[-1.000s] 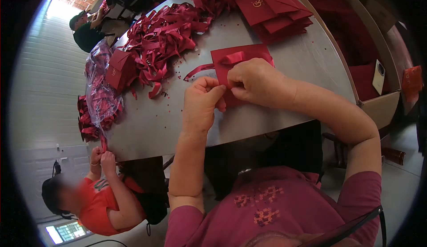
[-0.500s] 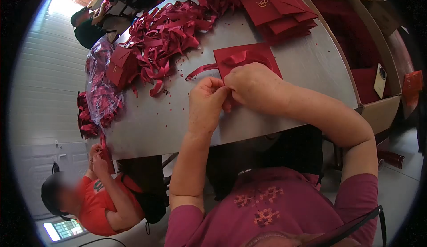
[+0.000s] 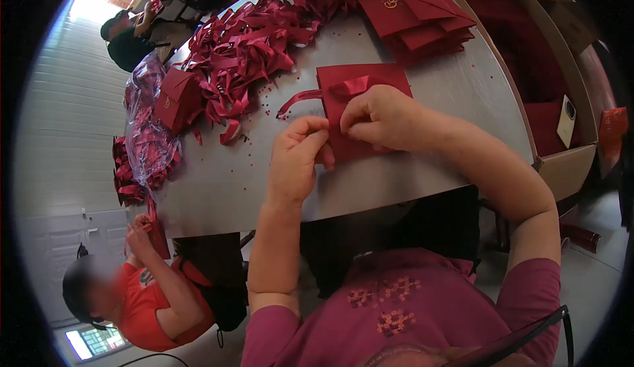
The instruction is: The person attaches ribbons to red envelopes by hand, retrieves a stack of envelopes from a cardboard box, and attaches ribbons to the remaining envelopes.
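A dark red paper gift bag (image 3: 356,149) lies flat on the metal table in front of me. A shiny red ribbon (image 3: 350,87) runs across its upper part, and one end trails past the bag's left edge onto the table. At that left edge, my left hand (image 3: 298,159) has its fingers curled in a pinch; what is between the fingertips is hidden. My right hand (image 3: 386,117) is over the middle of the bag, just below the ribbon, thumb and forefinger closed together. Anything in that pinch is too small to make out.
A heap of red ribbons (image 3: 241,50) covers the table's far left. Stacked red bags (image 3: 422,13) stand at the back. More bags (image 3: 177,96) sit by clear plastic (image 3: 146,126). A carton (image 3: 561,172) with a phone (image 3: 566,121) is right. A co-worker (image 3: 165,294) works at left.
My hands, which were together at the bag's left edge, have drawn apart. The left hand shifted slightly left and down; the right hand stays over the bag, uncovering its middle.
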`<state>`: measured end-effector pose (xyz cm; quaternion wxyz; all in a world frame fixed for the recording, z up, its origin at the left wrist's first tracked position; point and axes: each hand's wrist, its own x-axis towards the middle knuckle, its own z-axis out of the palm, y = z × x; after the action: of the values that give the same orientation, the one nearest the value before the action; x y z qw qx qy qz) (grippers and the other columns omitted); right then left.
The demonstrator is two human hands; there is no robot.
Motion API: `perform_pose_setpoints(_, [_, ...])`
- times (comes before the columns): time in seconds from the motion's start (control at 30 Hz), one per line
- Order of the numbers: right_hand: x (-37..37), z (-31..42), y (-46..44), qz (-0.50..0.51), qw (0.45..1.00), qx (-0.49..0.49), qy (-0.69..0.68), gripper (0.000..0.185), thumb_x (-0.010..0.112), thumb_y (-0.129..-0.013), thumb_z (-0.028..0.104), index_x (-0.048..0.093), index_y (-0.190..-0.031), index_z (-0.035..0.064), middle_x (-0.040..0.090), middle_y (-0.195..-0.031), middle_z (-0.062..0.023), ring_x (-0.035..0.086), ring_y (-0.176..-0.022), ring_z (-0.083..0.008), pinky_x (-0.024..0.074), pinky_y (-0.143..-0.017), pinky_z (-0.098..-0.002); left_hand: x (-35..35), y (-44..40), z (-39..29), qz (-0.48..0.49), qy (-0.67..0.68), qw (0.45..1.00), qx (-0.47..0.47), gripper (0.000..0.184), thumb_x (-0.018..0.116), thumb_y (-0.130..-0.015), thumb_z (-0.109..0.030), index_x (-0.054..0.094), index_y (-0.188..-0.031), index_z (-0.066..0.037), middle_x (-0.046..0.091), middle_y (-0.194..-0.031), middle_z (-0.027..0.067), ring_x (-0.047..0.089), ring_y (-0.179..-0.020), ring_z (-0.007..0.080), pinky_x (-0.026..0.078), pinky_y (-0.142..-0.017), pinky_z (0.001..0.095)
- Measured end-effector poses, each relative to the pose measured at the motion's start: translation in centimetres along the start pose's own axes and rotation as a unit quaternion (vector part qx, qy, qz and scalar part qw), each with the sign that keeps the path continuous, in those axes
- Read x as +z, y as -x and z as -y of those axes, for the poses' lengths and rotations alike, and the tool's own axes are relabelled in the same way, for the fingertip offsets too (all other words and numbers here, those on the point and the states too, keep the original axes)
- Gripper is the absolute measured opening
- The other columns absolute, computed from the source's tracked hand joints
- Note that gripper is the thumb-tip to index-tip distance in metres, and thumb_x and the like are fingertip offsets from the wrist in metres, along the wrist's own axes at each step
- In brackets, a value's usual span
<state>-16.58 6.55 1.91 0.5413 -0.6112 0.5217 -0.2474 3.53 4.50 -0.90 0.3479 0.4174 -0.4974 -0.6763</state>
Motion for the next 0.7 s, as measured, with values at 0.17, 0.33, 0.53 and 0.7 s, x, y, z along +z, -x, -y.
perform_pose_setpoints(0.17, [0.9,-3.0,-0.5,-0.098,0.973,-0.189,0.088,0.013,0.064,-0.073,0.007,0.069,-0.082,-0.0004,0.066,-0.072,-0.0164,0.066,-0.069,-0.0261,0.051,-0.065,-0.036,-1.0,0.0,-0.6,0.051,-0.059,0.995,-0.055,0.016,0.059,-0.086,0.0,0.062,-0.101,-0.001,0.063,-0.077,0.0033,0.059,-0.059,0.0112,0.046,-0.054,0.0234])
perform_pose_setpoints(0.33, [1.7,-3.0,-0.2,-0.134,0.977,-0.15,0.066,0.012,0.066,-0.074,0.004,0.066,-0.085,-0.0007,0.065,-0.073,-0.0116,0.061,-0.067,-0.0157,0.0487,-0.065,-0.0302,-1.0,-0.5,-0.6,0.087,-0.119,0.988,-0.052,0.02,0.059,-0.082,0.003,0.064,-0.101,-0.001,0.062,-0.08,0.0027,0.06,-0.063,0.011,0.048,-0.058,0.0236])
perform_pose_setpoints(0.53, [1.3,-3.3,0.0,-0.197,0.947,-0.236,0.098,0.013,0.069,-0.076,0.004,0.065,-0.088,0.0002,0.063,-0.077,-0.0104,0.059,-0.069,-0.0153,0.0485,-0.066,-0.0293,-0.7,-0.7,-0.5,0.107,-0.196,0.975,-0.021,0.019,0.054,-0.082,0.005,0.065,-0.097,0.001,0.063,-0.078,0.0023,0.06,-0.065,0.0101,0.049,-0.061,0.024])
perform_pose_setpoints(0.7, [-4.6,-1.1,1.6,-0.33,0.921,-0.206,0.026,0.012,0.068,-0.084,0.01,0.067,-0.09,0.0001,0.063,-0.081,-0.0097,0.059,-0.071,-0.0174,0.0484,-0.068,-0.0298,-0.9,-0.6,0.0,0.136,-0.235,0.963,0.01,0.018,0.05,-0.087,0.004,0.063,-0.098,0.001,0.063,-0.08,0.0024,0.059,-0.069,0.009,0.049,-0.064,0.0245])
